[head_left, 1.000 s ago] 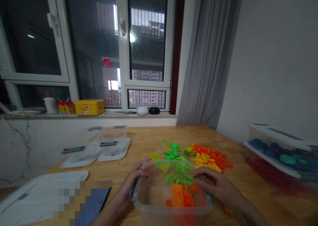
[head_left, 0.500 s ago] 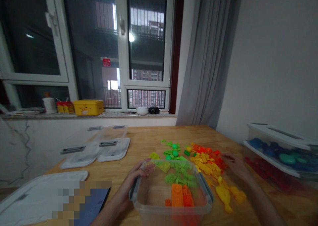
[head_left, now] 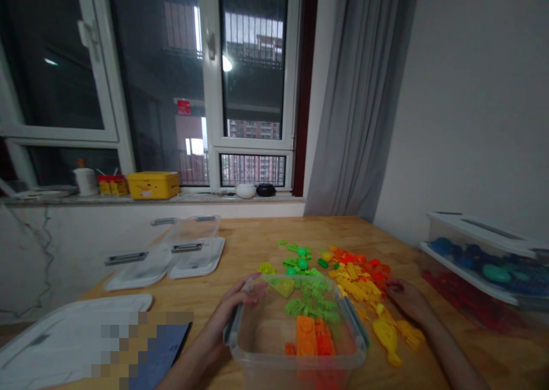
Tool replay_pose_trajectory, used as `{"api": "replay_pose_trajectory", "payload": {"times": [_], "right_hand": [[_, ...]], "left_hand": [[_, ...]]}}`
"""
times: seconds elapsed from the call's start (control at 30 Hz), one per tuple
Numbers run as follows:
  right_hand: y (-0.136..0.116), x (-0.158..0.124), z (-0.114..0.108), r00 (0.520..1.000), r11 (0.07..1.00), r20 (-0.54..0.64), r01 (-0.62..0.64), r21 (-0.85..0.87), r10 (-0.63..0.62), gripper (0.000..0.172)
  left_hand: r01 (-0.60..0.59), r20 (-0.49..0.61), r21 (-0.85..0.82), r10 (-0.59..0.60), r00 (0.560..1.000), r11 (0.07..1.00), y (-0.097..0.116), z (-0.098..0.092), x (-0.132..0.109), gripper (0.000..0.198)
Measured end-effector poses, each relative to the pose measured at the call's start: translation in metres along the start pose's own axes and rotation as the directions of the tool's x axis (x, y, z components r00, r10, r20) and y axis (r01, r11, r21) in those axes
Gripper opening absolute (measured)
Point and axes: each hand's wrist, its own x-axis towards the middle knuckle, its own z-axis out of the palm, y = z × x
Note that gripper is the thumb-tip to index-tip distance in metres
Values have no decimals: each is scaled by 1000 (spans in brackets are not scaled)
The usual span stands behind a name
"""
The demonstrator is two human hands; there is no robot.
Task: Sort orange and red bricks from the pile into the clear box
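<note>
My left hand [head_left: 227,310] grips the left side of a clear plastic storage box [head_left: 261,360], its fingers curled over the rim by the grey latch. Inside the box lie an orange toy brick [head_left: 306,335] and a few other orange pieces. At the right edge of a pile of orange toy pieces [head_left: 377,273], my right hand [head_left: 409,301] has its fingers drawn together; what they hold, if anything, is hidden. Yellow pieces [head_left: 358,287] lie to the left of that hand, and a yellow fish-shaped piece [head_left: 386,341] is nearer me. Green pieces [head_left: 302,264] lie behind the box.
On the right stand stacked lidded boxes [head_left: 472,275] with blue and red pieces. Two clear boxes [head_left: 189,258] sit on the left of the wooden table [head_left: 253,235], behind a white lid [head_left: 86,321] and a dark tablet-like thing [head_left: 160,350]. A yellow box [head_left: 153,185] stands on the windowsill.
My right hand has moved slightly down, towards me, along the edge of the orange pile. My left hand and the clear box have stayed in place.
</note>
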Motion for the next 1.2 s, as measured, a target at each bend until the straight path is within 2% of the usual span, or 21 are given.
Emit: {"api": "replay_pose_trajectory", "payload": {"times": [0.23, 0.4, 0.5, 0.7, 0.83, 0.9, 0.97, 1.1, 1.2], "right_hand": [[-2, -5, -1, 998, 999, 63, -12, -43, 14, 25], [-19, -13, -9, 998, 993, 57, 14, -120, -8, 24], [-26, -17, -14, 998, 992, 53, 43, -123, -37, 31], [-42, -24, -20, 994, 982, -92, 35, -185, -53, 39], [-76, -44, -19, 992, 998, -109, 56, -41, -60, 43], [-102, -62, -17, 994, 992, -69, 90, 85, -85, 49], [-130, -84, -13, 986, 969, 12, 158, 190, -164, 51], [-174, -123, 0, 920, 888, 164, 280, 364, -357, 50], [-188, -137, 12, 862, 858, 249, 326, 396, -443, 48]], "left_hand": [[6, 9, -17, -6, 1000, 1000, 0, 3, 0, 66], [4, 20, -39, -3, 1000, 999, 0, 2, -1, 68], [4, 52, -36, -3, 999, 999, -2, -2, 1, 67], [14, 47, -28, -13, 999, 1000, -2, -2, 0, 69], [-4, 11, -9, 4, 1000, 1000, 0, 1, 0, 65], [-1, 3, -22, 1, 1000, 1000, -1, 0, 1, 65], [7, 12, -39, -6, 1000, 999, -2, -1, 2, 66], [16, 41, -47, -14, 999, 999, -4, -3, 3, 68], [21, 34, -46, -19, 999, 999, -4, -5, 2, 69]]}}
